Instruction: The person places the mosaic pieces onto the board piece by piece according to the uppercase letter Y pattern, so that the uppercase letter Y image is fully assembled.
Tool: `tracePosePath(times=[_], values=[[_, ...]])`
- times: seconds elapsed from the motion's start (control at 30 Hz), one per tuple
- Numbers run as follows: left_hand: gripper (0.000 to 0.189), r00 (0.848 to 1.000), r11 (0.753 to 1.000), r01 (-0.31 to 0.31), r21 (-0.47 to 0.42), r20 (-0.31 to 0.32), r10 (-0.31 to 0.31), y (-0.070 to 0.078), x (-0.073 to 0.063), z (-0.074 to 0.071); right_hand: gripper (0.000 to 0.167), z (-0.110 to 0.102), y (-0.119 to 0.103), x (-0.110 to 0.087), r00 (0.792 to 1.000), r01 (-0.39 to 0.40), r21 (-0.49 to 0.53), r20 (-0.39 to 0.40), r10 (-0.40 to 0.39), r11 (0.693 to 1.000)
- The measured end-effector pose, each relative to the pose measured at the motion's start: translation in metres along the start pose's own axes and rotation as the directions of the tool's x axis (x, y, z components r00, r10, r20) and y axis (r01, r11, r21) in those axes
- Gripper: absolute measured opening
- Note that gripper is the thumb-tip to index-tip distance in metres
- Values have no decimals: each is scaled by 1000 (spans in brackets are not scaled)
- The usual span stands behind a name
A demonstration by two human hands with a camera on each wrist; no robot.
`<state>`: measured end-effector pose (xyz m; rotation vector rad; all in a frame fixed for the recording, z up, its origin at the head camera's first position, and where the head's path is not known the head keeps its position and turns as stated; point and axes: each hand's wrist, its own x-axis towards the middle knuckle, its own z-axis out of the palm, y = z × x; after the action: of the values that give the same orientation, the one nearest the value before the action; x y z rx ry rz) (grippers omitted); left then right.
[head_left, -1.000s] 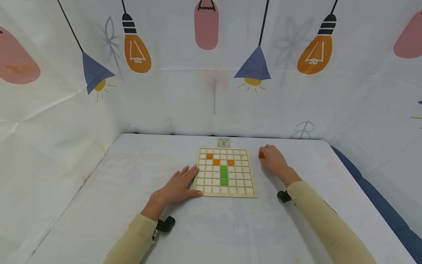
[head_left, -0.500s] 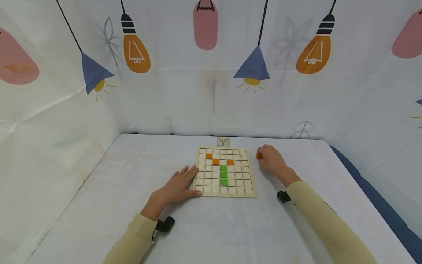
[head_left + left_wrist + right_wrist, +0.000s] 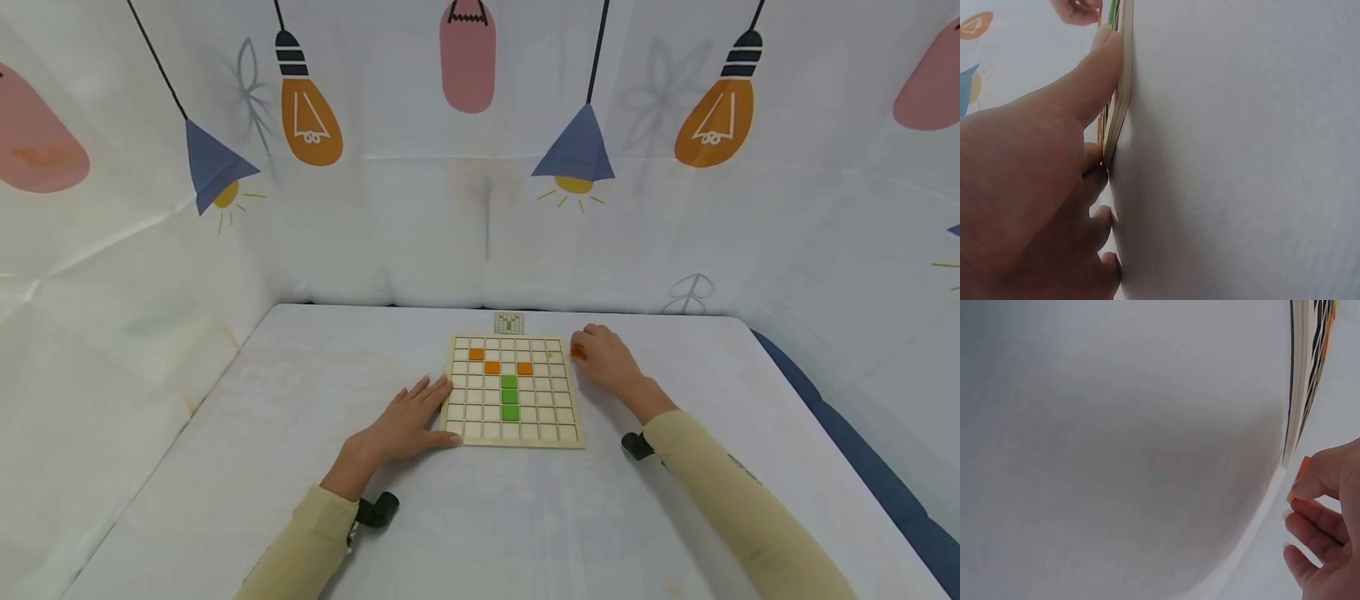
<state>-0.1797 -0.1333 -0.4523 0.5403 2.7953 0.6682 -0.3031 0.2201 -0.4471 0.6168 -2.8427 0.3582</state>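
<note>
A square wooden grid board (image 3: 543, 400) lies mid-table, with orange tiles and a column of green tiles set in its cells. My left hand (image 3: 401, 425) rests at the board's left side, fingers spread and fairly straight, the thumb on the near left corner. Beyond the board's right edge, my right hand (image 3: 611, 362) pinches a small orange tile (image 3: 1302, 467) between thumb and finger. In the right wrist view, its other fingers are bent and the tile is apart from the board.
A small printed card (image 3: 508, 323) with a grid pattern lies just behind the board. The table's white cover (image 3: 480, 533) extends on all sides. A white curtain (image 3: 420, 225) printed with lamps and bulbs hangs at the back.
My right hand has moved left with the orange tile, closer to the board's upper right side. The left hand and the board have stayed in place.
</note>
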Motion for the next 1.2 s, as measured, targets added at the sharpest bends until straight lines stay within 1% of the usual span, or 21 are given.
tracePosePath(times=[0.13, 0.27, 0.37, 0.53, 0.77, 0.97, 1.2], values=[[90, 1000, 1000, 4, -5, 6, -4, -1, 1, 1, 10, 1, -7, 3, 999, 32, -10, 3, -32, 999], [91, 1000, 1000, 3, -3, 9, -3, -1, 2, 1, 8, 0, -12, 5, 999, 53, -7, 6, -53, 999], [92, 1000, 1000, 9, 4, 11, -9, -1, 2, 2, 7, 1, -15, 7, 998, 52, 13, 23, -53, 999], [91, 1000, 1000, 13, 11, 5, -13, -2, 3, 3, 10, 5, -22, 11, 997, 49, 48, 56, -52, 998], [91, 1000, 1000, 11, 14, 4, -11, -3, 2, 2, 15, 10, -31, 14, 994, 61, 50, 92, -66, 997], [92, 1000, 1000, 18, 15, 16, -18, -2, 2, 2, 14, 11, -37, 15, 994, 66, 51, 80, -70, 997], [91, 1000, 1000, 7, 12, 3, -7, -1, 3, 1, 13, 15, -40, 16, 993, 83, 60, 79, -88, 995]])
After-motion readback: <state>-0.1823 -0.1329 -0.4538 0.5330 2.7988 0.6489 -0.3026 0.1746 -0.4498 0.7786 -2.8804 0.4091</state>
